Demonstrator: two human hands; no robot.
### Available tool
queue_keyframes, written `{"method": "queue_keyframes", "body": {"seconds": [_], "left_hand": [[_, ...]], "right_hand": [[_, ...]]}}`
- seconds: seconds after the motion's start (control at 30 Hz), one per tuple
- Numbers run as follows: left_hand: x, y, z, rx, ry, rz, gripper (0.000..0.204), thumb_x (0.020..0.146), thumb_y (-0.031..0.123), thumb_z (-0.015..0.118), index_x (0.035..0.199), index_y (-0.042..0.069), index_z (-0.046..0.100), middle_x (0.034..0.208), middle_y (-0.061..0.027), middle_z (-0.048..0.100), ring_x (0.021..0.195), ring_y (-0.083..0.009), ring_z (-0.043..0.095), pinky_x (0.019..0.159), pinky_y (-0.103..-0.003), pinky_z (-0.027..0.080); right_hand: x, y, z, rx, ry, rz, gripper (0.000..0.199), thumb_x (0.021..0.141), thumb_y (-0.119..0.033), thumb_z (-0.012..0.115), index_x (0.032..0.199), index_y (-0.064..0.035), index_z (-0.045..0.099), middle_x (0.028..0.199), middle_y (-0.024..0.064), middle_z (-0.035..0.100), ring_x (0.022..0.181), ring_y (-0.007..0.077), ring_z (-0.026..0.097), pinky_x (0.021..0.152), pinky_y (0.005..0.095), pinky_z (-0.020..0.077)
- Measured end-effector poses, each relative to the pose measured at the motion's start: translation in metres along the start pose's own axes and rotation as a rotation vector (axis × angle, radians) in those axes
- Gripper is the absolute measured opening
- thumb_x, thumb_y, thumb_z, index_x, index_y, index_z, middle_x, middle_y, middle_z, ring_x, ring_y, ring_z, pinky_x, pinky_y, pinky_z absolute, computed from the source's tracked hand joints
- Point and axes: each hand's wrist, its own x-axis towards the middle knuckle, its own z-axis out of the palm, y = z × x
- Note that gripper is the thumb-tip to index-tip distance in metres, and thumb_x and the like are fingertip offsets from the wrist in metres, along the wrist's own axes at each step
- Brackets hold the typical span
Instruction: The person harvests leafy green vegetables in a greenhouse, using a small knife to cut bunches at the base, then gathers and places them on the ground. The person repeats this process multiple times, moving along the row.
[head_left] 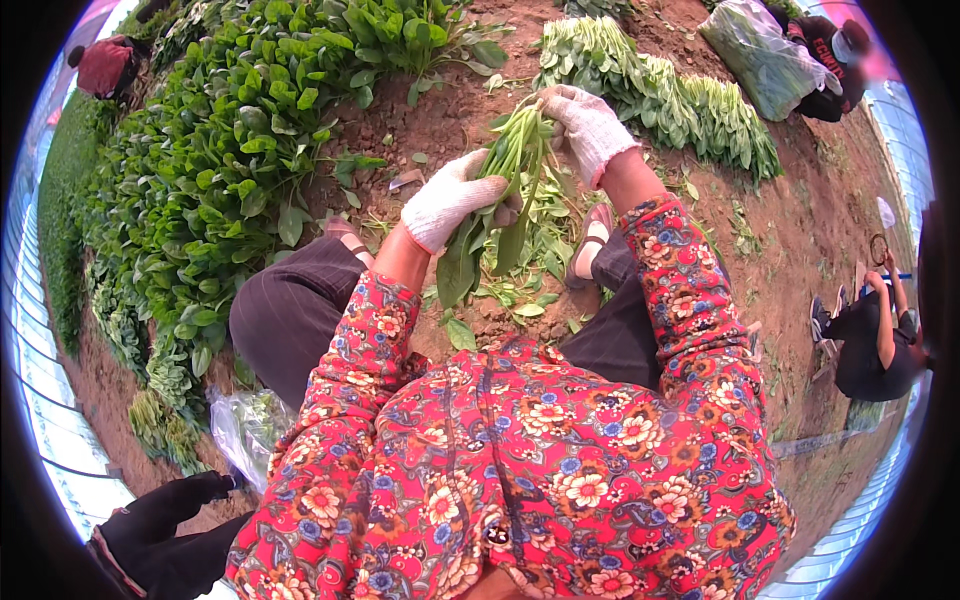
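Note:
I hold a bunch of leafy greens that looks like spinach [516, 148] over the ground between my knees. Its pale stems point up and away, and its broad leaves hang toward me. My left hand [450, 203], in a white knit glove, is wrapped round the middle of the bunch, thumb across the front. My right hand [592, 130], gloved the same way, closes its fingers at the stem ends; its fingertips are partly hidden. Loose trimmed leaves [535, 285] litter the soil below.
Dense spinach plants [220, 150] grow to the left. Tied-looking rows of harvested greens [660, 95] lie at the far right, beside a filled clear plastic bag [765, 60]. Another plastic bag [245, 425] is by my left knee. Other people are at the left, right and lower left edges.

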Motion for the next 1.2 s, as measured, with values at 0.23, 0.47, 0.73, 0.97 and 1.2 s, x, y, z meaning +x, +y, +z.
{"method": "queue_keyframes", "body": {"seconds": [0.23, 0.47, 0.73, 0.97, 1.2], "left_hand": [[0.008, -0.003, -0.010, 0.029, 0.124, 0.090, 0.065, 0.092, 0.022, 0.069, 0.148, 0.003, 0.041, 0.127, -0.0110, 0.060, 0.098, -0.0156, 0.065, 0.084, -0.031, 0.055], [0.018, -0.006, -0.008, 0.100, 0.116, 0.217, 0.082, 0.095, 0.007, 0.059, 0.162, 0.009, 0.012, 0.161, -0.0100, 0.030, 0.138, -0.0212, 0.044, 0.113, -0.035, 0.038], [0.032, -0.002, 0.008, 0.158, 0.267, 0.290, 0.084, 0.092, 0.013, 0.069, 0.160, 0.006, 0.020, 0.151, -0.0154, 0.045, 0.128, -0.0196, 0.053, 0.107, -0.033, 0.044], [0.046, -0.010, 0.010, 0.478, 0.447, 0.333, 0.064, 0.084, 0.019, 0.078, 0.142, 0.007, 0.054, 0.134, -0.0131, 0.062, 0.118, -0.0190, 0.062, 0.100, -0.032, 0.049], [0.066, -0.021, 0.027, 0.436, 0.501, 0.532, 0.057, 0.089, 0.000, 0.069, 0.143, 0.004, 0.052, 0.132, -0.0096, 0.060, 0.117, -0.0184, 0.060, 0.101, -0.032, 0.049]], "right_hand": [[-0.001, 0.002, 0.000, -0.102, 0.018, 0.104, 0.010, 0.100, -0.019, 0.062, 0.104, -0.0100, 0.065, 0.073, -0.0062, 0.060, 0.054, 0.0022, 0.052, 0.044, 0.0175, 0.0389], [0.002, -0.002, 0.006, -0.348, 0.051, -0.018, 0.014, 0.098, -0.022, 0.065, 0.101, -0.0091, 0.066, 0.071, -0.0059, 0.059, 0.055, 0.0043, 0.051, 0.051, 0.0204, 0.0401], [0.006, 0.002, 0.009, -0.477, 0.088, -0.129, 0.025, 0.094, -0.025, 0.069, 0.104, -0.0020, 0.070, 0.080, 0.0004, 0.067, 0.062, 0.0083, 0.057, 0.058, 0.0264, 0.0492], [0.004, 0.003, 0.011, -0.558, 0.098, -0.111, 0.021, 0.098, -0.020, 0.062, 0.108, -0.0023, 0.067, 0.082, 0.0016, 0.068, 0.066, 0.0088, 0.061, 0.060, 0.0264, 0.0523], [0.012, 0.007, 0.007, -0.932, 0.217, -0.378, 0.031, 0.088, -0.033, 0.067, 0.099, -0.0044, 0.072, 0.099, 0.0199, 0.071, 0.094, 0.0354, 0.069, 0.083, 0.0429, 0.0536]]}}
